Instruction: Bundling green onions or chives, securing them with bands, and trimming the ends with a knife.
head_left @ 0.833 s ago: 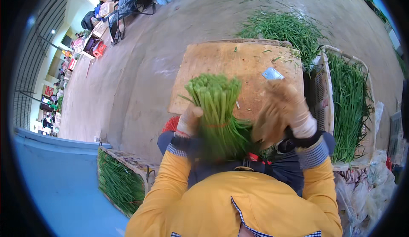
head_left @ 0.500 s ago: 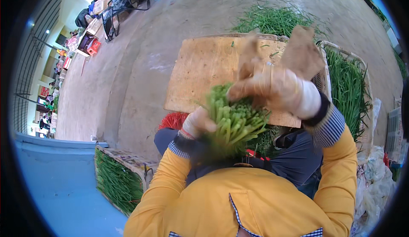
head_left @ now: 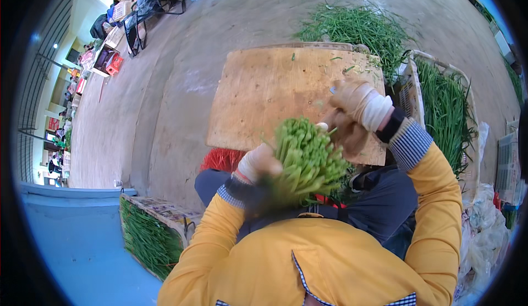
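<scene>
Moved up-right, over the plywood board (head_left: 264,97): my right hand (head_left: 358,105), contents unclear, now covering less of the bunch of chive-like greens (head_left: 311,155), just below frame centre, grasped by my left hand (head_left: 260,164).

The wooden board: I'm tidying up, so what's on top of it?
Small green scraps lie on the board, mostly toward its far right. The right hand and held green bunch hide parts of it, so anything there can't be seen.

Board (head_left: 264,94) free leftward, bunch (head_left: 309,155) blocking nearside, crate (head_left: 417,90) right
</scene>
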{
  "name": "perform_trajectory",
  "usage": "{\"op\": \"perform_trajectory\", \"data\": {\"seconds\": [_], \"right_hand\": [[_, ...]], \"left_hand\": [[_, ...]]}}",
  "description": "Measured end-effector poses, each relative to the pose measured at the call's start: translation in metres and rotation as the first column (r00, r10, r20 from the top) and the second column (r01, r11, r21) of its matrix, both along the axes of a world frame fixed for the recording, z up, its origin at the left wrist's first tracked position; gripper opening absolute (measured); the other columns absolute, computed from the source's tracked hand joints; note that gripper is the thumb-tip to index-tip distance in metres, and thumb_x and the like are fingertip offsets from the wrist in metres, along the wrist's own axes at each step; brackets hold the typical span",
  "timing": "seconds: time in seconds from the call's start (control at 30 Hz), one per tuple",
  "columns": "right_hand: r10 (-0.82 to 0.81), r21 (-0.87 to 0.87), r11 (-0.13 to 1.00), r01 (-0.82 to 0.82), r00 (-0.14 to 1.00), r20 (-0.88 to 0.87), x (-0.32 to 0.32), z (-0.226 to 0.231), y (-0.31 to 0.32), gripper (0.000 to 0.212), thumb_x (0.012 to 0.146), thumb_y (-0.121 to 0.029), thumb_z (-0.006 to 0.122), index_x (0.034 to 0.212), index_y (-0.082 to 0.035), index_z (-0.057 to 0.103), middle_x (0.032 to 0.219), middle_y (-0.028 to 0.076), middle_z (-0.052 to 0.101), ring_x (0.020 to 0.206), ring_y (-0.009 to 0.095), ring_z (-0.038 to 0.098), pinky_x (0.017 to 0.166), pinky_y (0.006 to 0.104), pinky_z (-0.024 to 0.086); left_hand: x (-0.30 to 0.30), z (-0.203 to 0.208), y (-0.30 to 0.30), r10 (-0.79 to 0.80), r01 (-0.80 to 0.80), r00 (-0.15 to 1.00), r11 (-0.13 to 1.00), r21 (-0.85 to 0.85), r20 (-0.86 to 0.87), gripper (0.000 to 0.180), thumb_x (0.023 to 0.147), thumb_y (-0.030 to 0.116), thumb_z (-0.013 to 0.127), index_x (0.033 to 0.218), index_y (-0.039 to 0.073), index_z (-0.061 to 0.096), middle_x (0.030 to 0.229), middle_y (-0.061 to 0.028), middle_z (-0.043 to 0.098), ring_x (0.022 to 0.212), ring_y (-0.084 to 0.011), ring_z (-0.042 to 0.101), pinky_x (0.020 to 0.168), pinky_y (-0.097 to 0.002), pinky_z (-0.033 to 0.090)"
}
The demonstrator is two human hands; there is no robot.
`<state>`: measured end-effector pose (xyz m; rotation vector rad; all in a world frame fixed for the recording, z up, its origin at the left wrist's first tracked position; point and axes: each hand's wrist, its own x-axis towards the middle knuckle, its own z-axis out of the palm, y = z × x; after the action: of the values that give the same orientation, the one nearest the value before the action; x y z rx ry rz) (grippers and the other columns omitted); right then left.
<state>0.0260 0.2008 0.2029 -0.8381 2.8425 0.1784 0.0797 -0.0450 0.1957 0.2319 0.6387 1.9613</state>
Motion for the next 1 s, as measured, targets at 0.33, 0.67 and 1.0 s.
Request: {"op": "perform_trajectory", "data": {"seconds": [0.33,0.67,1.0], "right_hand": [[-0.065,-0.276,0.960,0.042,0.995,-0.073,-0.020,-0.041,0.011,0.027,0.077,-0.016,0.057,0.101,-0.008,0.064,0.096,0.009,0.059,0.083,0.020,0.053,0.080,0.0320,0.043],[0.183,-0.730,0.681,-0.058,0.979,0.092,0.011,0.010,0.002,0.020,0.080,-0.017,0.060,0.098,-0.009,0.065,0.097,0.012,0.059,0.096,0.022,0.057,0.077,0.0323,0.046],[0.142,-0.786,0.603,-0.136,0.988,-0.062,0.002,0.000,-0.006,0.026,0.071,-0.011,0.065,0.097,-0.008,0.064,0.100,0.013,0.060,0.085,0.026,0.062,0.074,0.0324,0.050]], "left_hand": [[-0.010,0.006,0.005,-0.020,0.005,0.989,0.994,-0.105,-0.147,0.097,0.058,0.017,0.080,0.140,0.004,0.028,0.127,-0.0123,0.049,0.114,-0.0248,0.050,0.100,-0.0400,0.039],[-0.015,-0.003,-0.002,-0.043,0.025,0.996,0.971,-0.239,-0.073,0.092,0.066,0.031,0.076,0.140,0.004,0.028,0.123,-0.0083,0.051,0.112,-0.0204,0.050,0.098,-0.0339,0.040],[-0.027,-0.026,-0.008,-0.116,-0.071,0.893,0.918,-0.391,-0.435,0.084,0.069,0.021,0.071,0.140,0.002,0.029,0.124,-0.0076,0.051,0.113,-0.0201,0.049,0.098,-0.0349,0.039]]}}
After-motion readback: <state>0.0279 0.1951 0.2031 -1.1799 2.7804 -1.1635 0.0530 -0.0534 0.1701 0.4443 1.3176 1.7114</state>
